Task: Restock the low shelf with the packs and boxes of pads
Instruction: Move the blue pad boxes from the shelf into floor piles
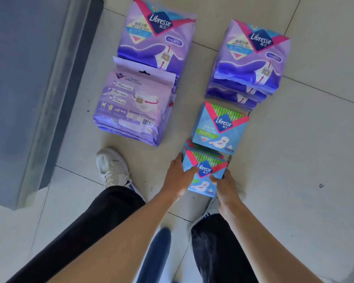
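Piles of pad packs lie on the tiled floor in front of my feet. A stack of small blue packs (205,172) sits nearest me. My left hand (179,176) grips its left side and my right hand (225,185) grips its right side. Just beyond it lies another blue pack (220,129). Purple packs are stacked further out: one pile face down (133,107) at the left, one pile face up (155,35) behind it, and one pile (251,62) at the right.
A grey shelf unit (29,88) stands along the left edge, seen from above. My white shoe (110,166) is planted beside the face-down purple pile. My dark trouser legs fill the bottom. Pale floor tiles (305,150) spread to the right.
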`<state>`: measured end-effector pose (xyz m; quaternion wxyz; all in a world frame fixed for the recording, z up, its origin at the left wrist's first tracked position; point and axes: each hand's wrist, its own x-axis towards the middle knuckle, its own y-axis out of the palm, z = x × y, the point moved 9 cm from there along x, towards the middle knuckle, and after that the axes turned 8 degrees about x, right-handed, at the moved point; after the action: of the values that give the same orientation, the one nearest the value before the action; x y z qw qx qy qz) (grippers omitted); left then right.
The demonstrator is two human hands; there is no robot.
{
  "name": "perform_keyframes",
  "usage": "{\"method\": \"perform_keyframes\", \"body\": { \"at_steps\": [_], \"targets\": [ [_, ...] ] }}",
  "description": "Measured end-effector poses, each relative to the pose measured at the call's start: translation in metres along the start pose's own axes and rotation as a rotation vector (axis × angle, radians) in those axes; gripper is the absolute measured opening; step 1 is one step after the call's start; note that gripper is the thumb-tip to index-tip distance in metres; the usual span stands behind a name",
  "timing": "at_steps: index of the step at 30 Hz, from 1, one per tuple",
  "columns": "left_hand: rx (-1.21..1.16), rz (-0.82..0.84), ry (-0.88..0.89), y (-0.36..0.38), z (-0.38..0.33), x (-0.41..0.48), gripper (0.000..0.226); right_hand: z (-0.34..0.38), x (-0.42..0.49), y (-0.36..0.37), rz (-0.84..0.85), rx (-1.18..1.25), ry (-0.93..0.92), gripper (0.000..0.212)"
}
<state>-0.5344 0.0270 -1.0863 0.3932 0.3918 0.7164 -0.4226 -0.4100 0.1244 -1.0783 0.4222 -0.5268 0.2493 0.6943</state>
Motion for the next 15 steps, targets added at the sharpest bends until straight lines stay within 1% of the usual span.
{"method": "perform_keyframes", "body": {
  "at_steps": [3, 5, 7, 8, 10, 11, 12, 14, 15],
  "targets": [
    [0.046, 0.03, -0.004, -0.007, -0.014, -0.006, 0.053, 0.009, -0.003, -0.002, -0.014, -0.04, -0.007, 0.032],
    [0.041, 0.036, -0.006, -0.015, -0.022, -0.012, 0.049, 0.016, -0.007, -0.002, 0.01, -0.079, -0.025, 0.031],
    [0.046, 0.041, -0.005, -0.022, -0.029, -0.019, 0.05, 0.022, -0.01, -0.004, 0.021, -0.16, -0.024, 0.028],
    [0.073, 0.043, -0.008, -0.027, -0.032, -0.023, 0.054, 0.025, -0.011, -0.008, 0.003, -0.224, -0.019, 0.024],
    [0.192, 0.018, -0.019, -0.041, -0.038, -0.032, 0.063, 0.029, -0.018, -0.021, -0.052, -0.364, 0.013, 0.015],
    [0.249, 0.004, -0.017, -0.05, -0.041, -0.039, 0.063, 0.032, -0.026, -0.026, -0.064, -0.449, 0.031, 0.016],
    [0.305, -0.006, 0.0, -0.061, -0.048, -0.048, 0.062, 0.04, -0.04, -0.029, -0.058, -0.54, 0.033, 0.018],
    [0.426, -0.006, 0.038, -0.083, -0.065, -0.074, 0.058, 0.068, -0.076, -0.03, -0.033, -0.782, -0.004, 0.044],
    [0.491, -0.005, 0.068, -0.095, -0.076, -0.089, 0.056, 0.084, -0.097, -0.027, -0.009, -0.914, -0.041, 0.051]
  ]
}}
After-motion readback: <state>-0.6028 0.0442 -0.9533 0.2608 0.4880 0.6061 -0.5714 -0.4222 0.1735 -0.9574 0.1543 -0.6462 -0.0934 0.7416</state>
